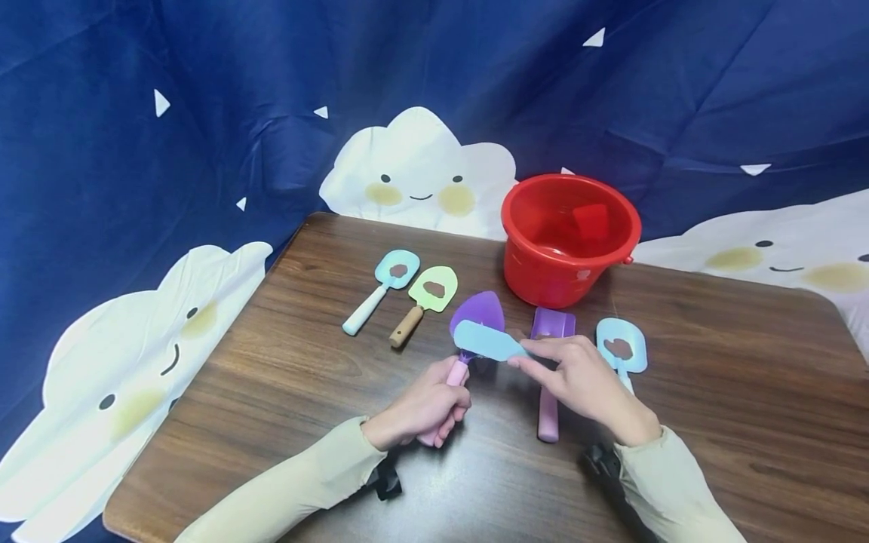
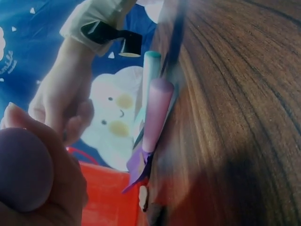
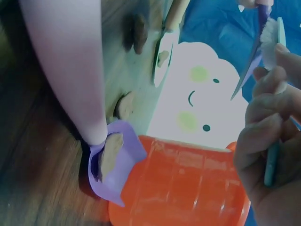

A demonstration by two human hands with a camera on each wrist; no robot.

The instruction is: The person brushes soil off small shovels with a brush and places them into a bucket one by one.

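Observation:
My left hand [image 1: 431,403] grips the pink handle [image 1: 458,371] of a pointed purple shovel [image 1: 483,308]; the handle's round end [image 2: 23,169] shows large in the left wrist view. Between thumb and fingers, my right hand [image 1: 584,377] pinches a light blue brush [image 1: 487,341], which lies over the shovel's blade in the head view. In the right wrist view the brush's white bristles [image 3: 269,43] are beside the purple blade [image 3: 249,70]; whether they touch I cannot tell. Under my right hand a square purple shovel [image 1: 548,415] rests on the table.
A red bucket [image 1: 550,271] with a red thing inside stands at the back. Left of it lie a blue shovel [image 1: 387,265] and a green shovel [image 1: 443,277], each bearing a brown lump. Another blue shovel [image 1: 634,339] lies right. Brown lumps [image 3: 125,106] sit on the table [image 1: 271,377].

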